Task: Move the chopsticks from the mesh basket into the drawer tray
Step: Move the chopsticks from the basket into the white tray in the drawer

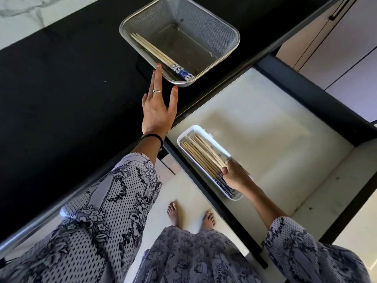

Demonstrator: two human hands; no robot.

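Your left hand [158, 108], fingers straight, reaches up-frame to the mesh basket [228, 29]; the last chopsticks [152, 49] lie just beyond its fingertips, running upper left to lower right. Your right hand [235, 176] grips the bundle [202, 154] in the drawer tray [183, 137].

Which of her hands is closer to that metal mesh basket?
Left. The left hand reaches with straight fingers to the mesh basket rim; the right hand is down in the drawer, on the tray's chopsticks.

One basket [224, 27], one tray [181, 137], two hands [158, 111].
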